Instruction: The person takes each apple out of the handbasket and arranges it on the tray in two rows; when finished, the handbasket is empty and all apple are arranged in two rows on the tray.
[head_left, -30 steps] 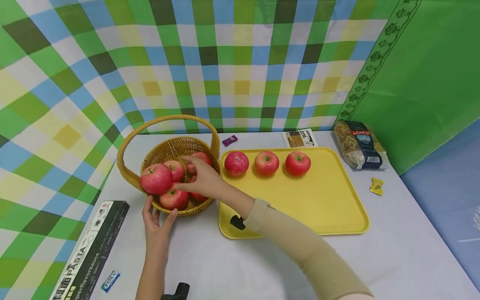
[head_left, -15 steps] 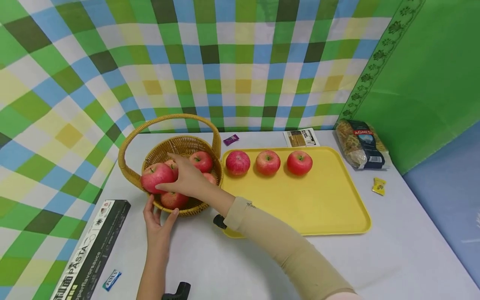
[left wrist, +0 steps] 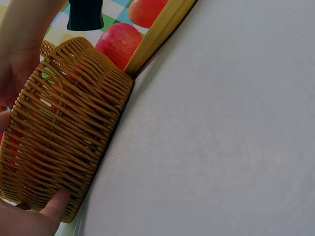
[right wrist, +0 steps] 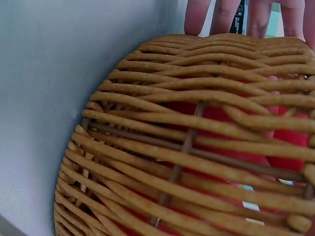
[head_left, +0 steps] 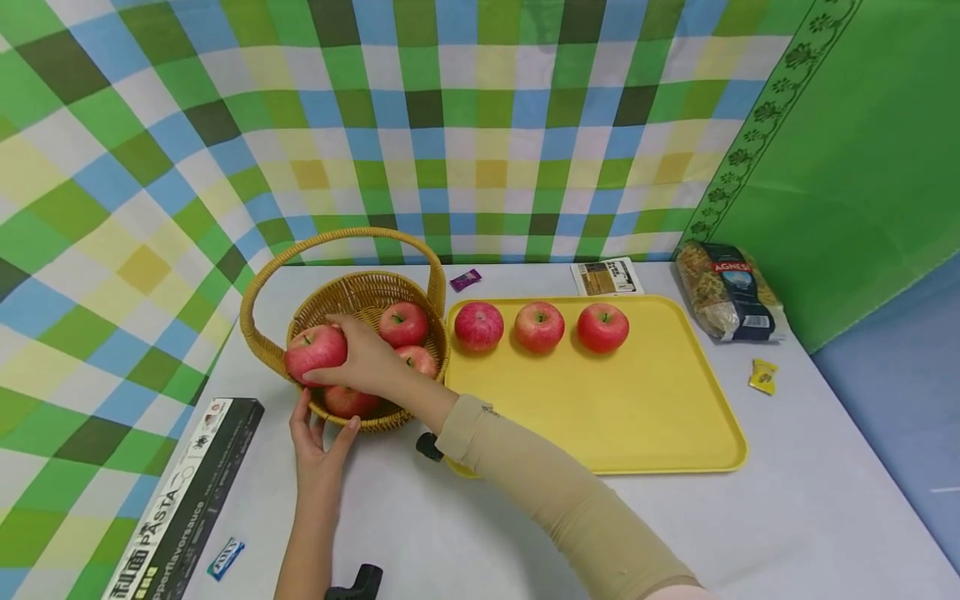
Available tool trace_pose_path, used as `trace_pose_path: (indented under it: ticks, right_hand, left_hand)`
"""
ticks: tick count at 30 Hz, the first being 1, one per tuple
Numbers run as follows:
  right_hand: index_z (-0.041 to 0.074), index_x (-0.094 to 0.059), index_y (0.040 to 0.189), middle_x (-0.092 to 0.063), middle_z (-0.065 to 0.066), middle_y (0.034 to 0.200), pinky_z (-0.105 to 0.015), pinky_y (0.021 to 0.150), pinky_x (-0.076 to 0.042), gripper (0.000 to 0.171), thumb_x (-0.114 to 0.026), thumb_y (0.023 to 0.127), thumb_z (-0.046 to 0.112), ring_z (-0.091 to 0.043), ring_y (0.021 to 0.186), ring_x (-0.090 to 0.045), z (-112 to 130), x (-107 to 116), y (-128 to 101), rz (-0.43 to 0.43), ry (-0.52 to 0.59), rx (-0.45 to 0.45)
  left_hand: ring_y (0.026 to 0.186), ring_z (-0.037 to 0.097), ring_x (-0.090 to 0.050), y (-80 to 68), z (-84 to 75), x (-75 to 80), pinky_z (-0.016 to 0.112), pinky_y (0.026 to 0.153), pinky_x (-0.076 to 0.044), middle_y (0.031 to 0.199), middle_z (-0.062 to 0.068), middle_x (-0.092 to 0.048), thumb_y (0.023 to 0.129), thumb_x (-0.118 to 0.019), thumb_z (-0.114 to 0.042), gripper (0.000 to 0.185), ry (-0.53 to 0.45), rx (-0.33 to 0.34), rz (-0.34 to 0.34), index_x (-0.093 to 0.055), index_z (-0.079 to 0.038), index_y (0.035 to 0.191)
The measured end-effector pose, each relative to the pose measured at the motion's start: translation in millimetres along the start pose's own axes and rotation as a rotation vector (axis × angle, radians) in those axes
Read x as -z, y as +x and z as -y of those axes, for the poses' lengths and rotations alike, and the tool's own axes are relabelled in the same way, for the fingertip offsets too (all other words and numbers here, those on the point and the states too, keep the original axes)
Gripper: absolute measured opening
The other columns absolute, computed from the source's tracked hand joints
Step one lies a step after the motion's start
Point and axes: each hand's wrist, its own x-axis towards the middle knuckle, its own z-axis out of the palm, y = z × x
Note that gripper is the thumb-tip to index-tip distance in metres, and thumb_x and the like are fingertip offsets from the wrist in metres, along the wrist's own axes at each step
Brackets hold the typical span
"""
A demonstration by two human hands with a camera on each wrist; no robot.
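The wicker basket (head_left: pixel 352 304) stands near the tabletop's (head_left: pixel 787 508) left edge, its right side just beside the yellow tray (head_left: pixel 637 408). The right hand (head_left: pixel 367 360) reaches into it and curls round the big apple (head_left: pixel 315 350) at the basket's left rim, grasping it. The left hand (head_left: pixel 318 446) rests with spread, straight fingers against the basket's near wall, steadying it and gripping nothing. Three more apples show in the basket, partly hidden under the right hand. Three apples sit in a row along the tray's far edge. A black pasta box (head_left: pixel 183 504) lies at the near left corner with a small blue wrapper (head_left: pixel 225 558) beside it. At the far edge lie a purple sweet (head_left: pixel 465 279) and a small card (head_left: pixel 606 276); a bag of pasta (head_left: pixel 727 292) and a yellow sweet (head_left: pixel 762 376) lie toward the right edge.

Since a second ago the right hand has moved leftward across the basket, from the apples at the middle onto the big apple. The left hand has stayed put.
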Motion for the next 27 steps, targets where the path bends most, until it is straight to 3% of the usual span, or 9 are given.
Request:
trace_pose_path:
  ticks: [15,27]
  right_hand:
    - [0.013,-0.047,0.135,-0.054,0.004,0.126,-0.022,0.087,-0.050,0.078,-0.081,0.074,0.047,-0.006,0.107,-0.054,-2.9,-0.6,0.6,-0.037,-0.011,-0.022]
    - [0.013,-0.046,0.136,-0.053,0.004,0.129,-0.027,0.086,-0.052,0.079,-0.081,0.074,0.045,-0.009,0.107,-0.054,-7.2,17.7,-9.4,-0.054,0.037,-0.024]
  left_hand:
    - [0.145,0.025,-0.012,-0.5,-0.4,-1.0,0.045,0.113,-0.027,0.157,-0.008,-0.010,0.089,-0.070,-0.024,0.084,-0.008,0.005,0.008,-0.015,-0.032,0.152]
    - [0.145,0.024,-0.011,-1.1,-1.8,0.4,0.044,0.112,-0.029,0.157,-0.009,-0.010,0.090,-0.070,-0.024,0.084,0.004,0.005,0.010,-0.015,-0.036,0.151]
